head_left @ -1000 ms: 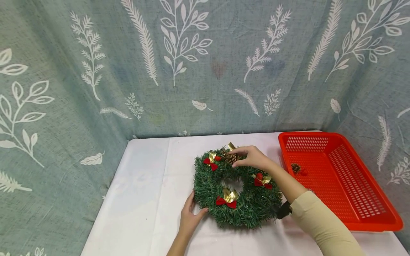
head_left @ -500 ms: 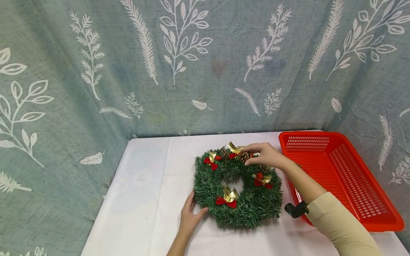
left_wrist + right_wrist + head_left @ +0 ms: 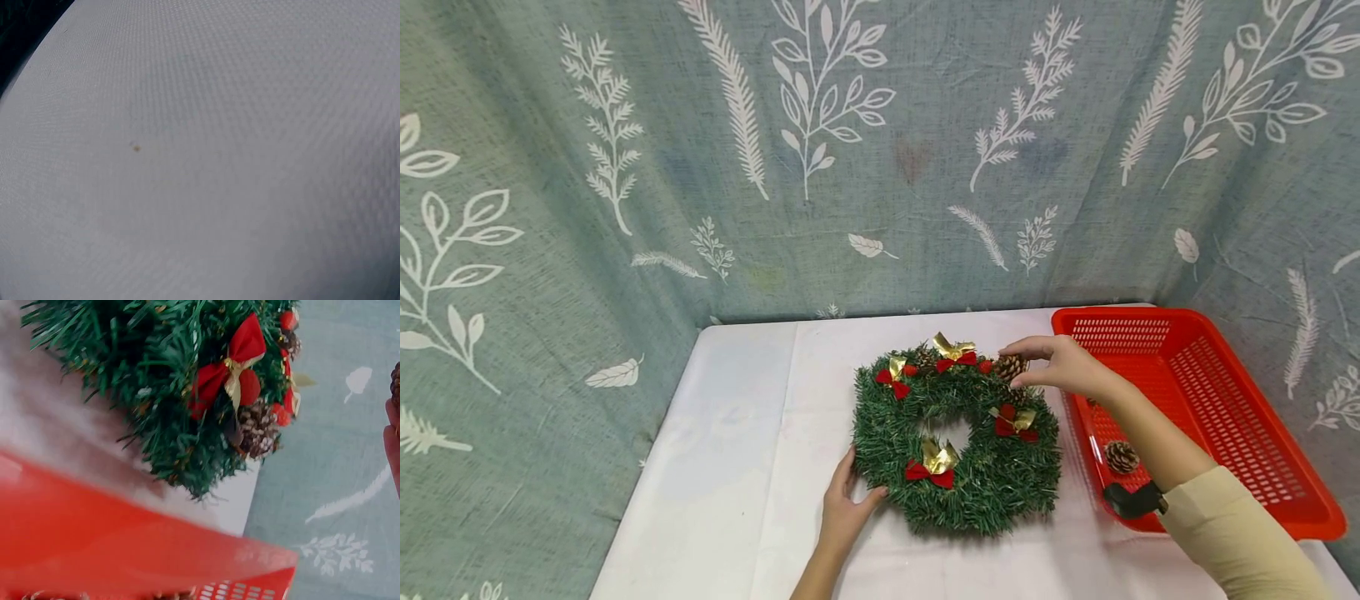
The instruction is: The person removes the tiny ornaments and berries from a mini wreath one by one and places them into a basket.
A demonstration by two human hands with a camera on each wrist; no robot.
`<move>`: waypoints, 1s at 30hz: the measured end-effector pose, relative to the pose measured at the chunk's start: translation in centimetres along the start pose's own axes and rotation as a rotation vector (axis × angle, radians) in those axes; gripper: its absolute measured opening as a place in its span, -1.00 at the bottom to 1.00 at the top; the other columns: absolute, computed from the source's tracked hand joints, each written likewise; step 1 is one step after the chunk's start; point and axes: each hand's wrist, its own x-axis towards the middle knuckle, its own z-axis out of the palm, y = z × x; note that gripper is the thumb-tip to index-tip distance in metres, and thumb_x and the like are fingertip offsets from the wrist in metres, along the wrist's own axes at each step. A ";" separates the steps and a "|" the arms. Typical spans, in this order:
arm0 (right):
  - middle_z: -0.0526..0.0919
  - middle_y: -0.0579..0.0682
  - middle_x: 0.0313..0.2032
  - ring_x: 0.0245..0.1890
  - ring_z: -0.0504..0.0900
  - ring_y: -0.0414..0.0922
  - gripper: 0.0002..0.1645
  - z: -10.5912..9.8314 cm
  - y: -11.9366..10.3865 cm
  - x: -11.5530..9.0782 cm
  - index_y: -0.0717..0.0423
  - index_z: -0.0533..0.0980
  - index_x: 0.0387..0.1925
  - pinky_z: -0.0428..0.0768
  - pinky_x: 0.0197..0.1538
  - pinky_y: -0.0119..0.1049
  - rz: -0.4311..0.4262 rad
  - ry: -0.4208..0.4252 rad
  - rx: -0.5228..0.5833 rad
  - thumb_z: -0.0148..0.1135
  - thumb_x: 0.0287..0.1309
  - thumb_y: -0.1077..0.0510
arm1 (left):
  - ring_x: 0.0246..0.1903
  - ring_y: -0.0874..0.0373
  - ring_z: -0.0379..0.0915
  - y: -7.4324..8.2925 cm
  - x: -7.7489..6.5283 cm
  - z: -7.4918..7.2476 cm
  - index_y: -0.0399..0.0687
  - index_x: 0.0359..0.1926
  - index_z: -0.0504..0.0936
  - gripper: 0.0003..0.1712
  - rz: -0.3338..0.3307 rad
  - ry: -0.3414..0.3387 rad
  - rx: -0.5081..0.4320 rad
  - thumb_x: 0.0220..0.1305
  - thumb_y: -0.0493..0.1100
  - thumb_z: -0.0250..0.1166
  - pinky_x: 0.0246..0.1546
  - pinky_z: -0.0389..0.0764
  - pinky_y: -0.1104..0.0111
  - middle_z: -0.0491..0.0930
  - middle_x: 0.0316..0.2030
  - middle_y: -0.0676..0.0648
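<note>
A green wreath (image 3: 955,500) with red and gold bows lies on the white table. Between the thumb and fingers of my right hand (image 3: 1060,362) is a brown pine cone (image 3: 1009,367), held at the wreath's upper right. The right wrist view catches only part of that hand (image 3: 394,447) and cone (image 3: 395,384) at its right edge. A second pine cone (image 3: 257,428) sits among the wreath's bows there. My left hand (image 3: 844,508) rests against the wreath's lower left edge, thumb and fingers spread. Its own wrist view shows mostly white cloth (image 3: 206,156).
A red plastic basket (image 3: 1255,392) stands right of the wreath, under my right forearm. Inside it lies a loose pine cone (image 3: 1122,457), near the left wall. A leaf-patterned grey-green curtain (image 3: 917,233) hangs behind the table and along both sides.
My right hand has moved right along the wreath's top with the pine cone, uncovering the top bow. The forearm has shifted over the basket. My left hand has stayed put.
</note>
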 end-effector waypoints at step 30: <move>0.71 -0.03 -0.18 -0.53 0.61 -0.26 -0.44 -4.2 1.9 -5.9 0.24 0.56 0.03 0.65 -0.54 -0.35 0.082 0.116 0.049 0.46 -0.07 0.17 | 0.30 -0.25 0.13 0.2 -0.1 -0.1 -0.50 0.33 0.14 -0.05 -0.080 -0.008 -0.014 -0.01 -0.30 0.46 0.31 0.24 0.20 0.16 0.32 -0.43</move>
